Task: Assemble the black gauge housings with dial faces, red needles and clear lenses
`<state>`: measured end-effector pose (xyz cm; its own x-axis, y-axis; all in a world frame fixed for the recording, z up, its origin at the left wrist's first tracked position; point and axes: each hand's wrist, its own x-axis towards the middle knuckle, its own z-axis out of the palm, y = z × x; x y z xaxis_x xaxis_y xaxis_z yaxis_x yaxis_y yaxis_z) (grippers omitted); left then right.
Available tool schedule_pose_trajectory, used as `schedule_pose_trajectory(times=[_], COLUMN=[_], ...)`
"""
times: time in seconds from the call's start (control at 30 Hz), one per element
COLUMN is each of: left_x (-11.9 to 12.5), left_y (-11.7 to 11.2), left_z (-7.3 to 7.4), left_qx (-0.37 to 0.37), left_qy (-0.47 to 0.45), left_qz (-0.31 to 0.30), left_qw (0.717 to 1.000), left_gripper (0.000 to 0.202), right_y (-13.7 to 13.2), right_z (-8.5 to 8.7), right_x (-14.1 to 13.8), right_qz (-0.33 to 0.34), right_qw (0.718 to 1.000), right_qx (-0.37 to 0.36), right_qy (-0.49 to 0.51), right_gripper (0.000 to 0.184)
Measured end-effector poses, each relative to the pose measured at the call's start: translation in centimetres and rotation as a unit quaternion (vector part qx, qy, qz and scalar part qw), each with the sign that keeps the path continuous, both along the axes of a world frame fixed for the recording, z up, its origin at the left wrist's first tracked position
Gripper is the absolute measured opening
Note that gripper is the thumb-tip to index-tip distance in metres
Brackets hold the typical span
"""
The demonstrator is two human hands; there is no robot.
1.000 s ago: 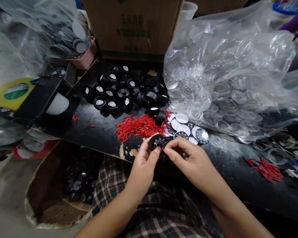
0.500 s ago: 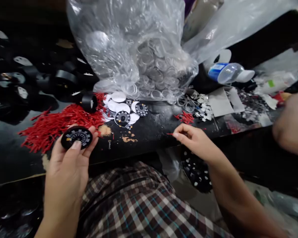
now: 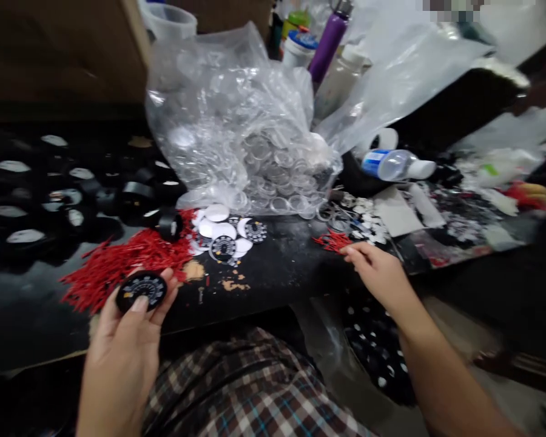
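My left hand (image 3: 130, 331) is closed around a round black gauge (image 3: 142, 292), its thumb pressed on the dial face, which has white markings and a small yellow patch. Under and behind that hand spreads a big heap of thin red pointers (image 3: 113, 261). My right hand (image 3: 377, 267) has its fingertips pinched together at the right edge of a small pile of red pointers (image 3: 331, 240). Whatever is between those fingertips is too small to make out. Between the hands lie loose dial discs (image 3: 222, 247), some printed black, others white side up.
A clear plastic bag (image 3: 236, 115) of transparent round covers stands behind the discs. Black round housings (image 3: 27, 237) crowd the left. To the right are small white parts (image 3: 368, 221), a grey-white box (image 3: 398, 209) and a bottle lying on its side (image 3: 394, 165). The bench's front edge runs before me.
My right hand has moved from in front of the small red pile to its edge; the red pointer seen in its pinch is no longer distinct. The left hand keeps the gauge. The view has tilted up.
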<state>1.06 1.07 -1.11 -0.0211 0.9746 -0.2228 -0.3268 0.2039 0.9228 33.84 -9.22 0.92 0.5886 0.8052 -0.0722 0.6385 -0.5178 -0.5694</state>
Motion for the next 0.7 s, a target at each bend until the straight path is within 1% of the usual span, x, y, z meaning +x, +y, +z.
schedule_pose_trajectory(times=[0.03, 0.07, 0.1, 0.2, 0.23, 0.3, 0.4, 0.47, 0.53, 0.6, 0.7], left_x=[0.0, 0.0, 0.1, 0.4, 0.4, 0.1, -0.7, -1.1, -1.2, -1.2, -1.0], left_y=[0.0, 0.0, 0.2, 0.8, 0.9, 0.9, 0.1, -0.4, -0.6, -0.5, -0.1], left_z=[-0.1, -0.2, -0.3, -0.7, -0.7, -0.7, -0.5, -0.6, -0.8, -1.0, -0.9], left_qx=[-0.006, -0.019, -0.036, -0.091, -0.096, -0.086, -0.087, -0.1, -0.108, -0.111, -0.118], left_qy=[-0.012, -0.028, -0.045, -0.08, -0.082, -0.079, -0.08, -0.081, -0.082, -0.082, -0.081], left_qz=[0.019, 0.035, 0.039, 0.009, 0.004, 0.012, 0.023, 0.026, 0.029, 0.024, 0.012], left_qw=[1.0, 0.999, 0.998, 0.993, 0.992, 0.993, 0.993, 0.991, 0.99, 0.99, 0.99], left_gripper=[0.017, 0.017, 0.019, 0.025, 0.027, 0.028, 0.029, 0.029, 0.03, 0.03, 0.03], right_y=[0.4, 0.9, 1.6, 4.4, 5.6, 8.0, 11.6, 13.5, 14.8, 15.6, 15.9], right_z=[-0.1, -0.3, -0.5, -0.9, -0.9, -0.9, -1.0, -1.1, -1.3, -1.5, -1.6], right_x=[-0.8, -1.8, -3.1, -7.7, -9.4, -12.3, -15.2, -16.1, -16.6, -16.8, -16.8], right_qz=[0.015, 0.045, 0.089, 0.244, 0.284, 0.339, 0.389, 0.406, 0.418, 0.431, 0.449], right_qw=[1.0, 0.999, 0.995, 0.966, 0.955, 0.937, 0.917, 0.904, 0.889, 0.879, 0.871], right_qx=[0.002, 0.001, 0.0, 0.019, 0.034, 0.066, 0.077, 0.062, 0.042, 0.031, 0.031], right_qy=[0.009, 0.025, 0.044, 0.085, 0.084, 0.056, -0.039, -0.121, -0.18, -0.201, -0.196], right_gripper=[0.028, 0.028, 0.028, 0.023, 0.022, 0.02, 0.021, 0.023, 0.022, 0.018, 0.014])
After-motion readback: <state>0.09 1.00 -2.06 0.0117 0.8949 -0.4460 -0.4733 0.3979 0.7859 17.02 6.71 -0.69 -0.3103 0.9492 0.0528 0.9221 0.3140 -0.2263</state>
